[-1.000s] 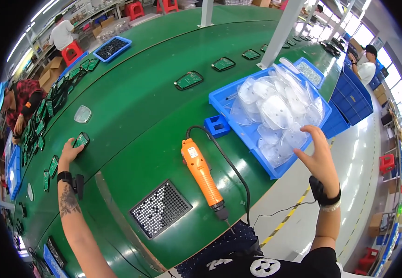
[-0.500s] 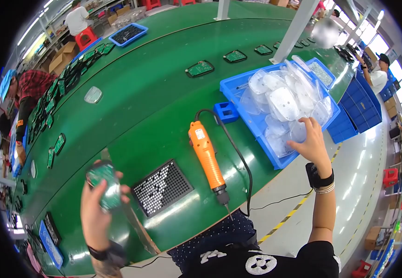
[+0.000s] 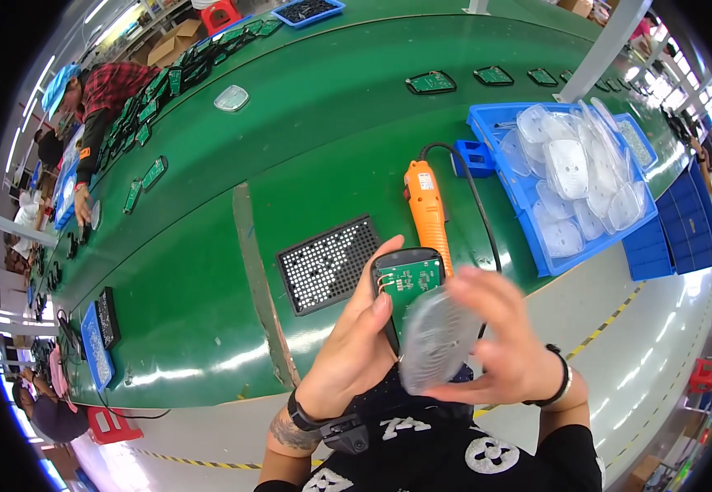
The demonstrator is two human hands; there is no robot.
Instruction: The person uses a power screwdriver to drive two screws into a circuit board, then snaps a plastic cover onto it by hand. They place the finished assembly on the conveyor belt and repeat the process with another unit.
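Note:
My left hand (image 3: 354, 338) is closed round a black casing with a green circuit board (image 3: 412, 277) facing up. A clear plastic cover (image 3: 436, 338) is gripped between the thumb and fingers of my right hand (image 3: 499, 328), which is slightly blurred. The cover is tilted and hides the lower part of the board; whether the two touch I cannot tell. Just beyond my hands lies an orange electric screwdriver (image 3: 427, 201), its lower end hidden behind them. To the left of it, a black perforated tray (image 3: 285, 283) holds small pale pieces, probably screws.
At the right, a blue tray (image 3: 543, 260) holds many clear covers. A small blue block (image 3: 472, 157) stands beside it. Circuit boards (image 3: 431, 82) sit along the far green bench (image 3: 184, 320). A co-worker (image 3: 102, 98) reaches in at the far left. A grey post (image 3: 610, 49) rises at the back right.
My right hand has left the blue tray with a clear cover and come to the middle. My left hand has brought the board over to meet it. The view has shifted left.

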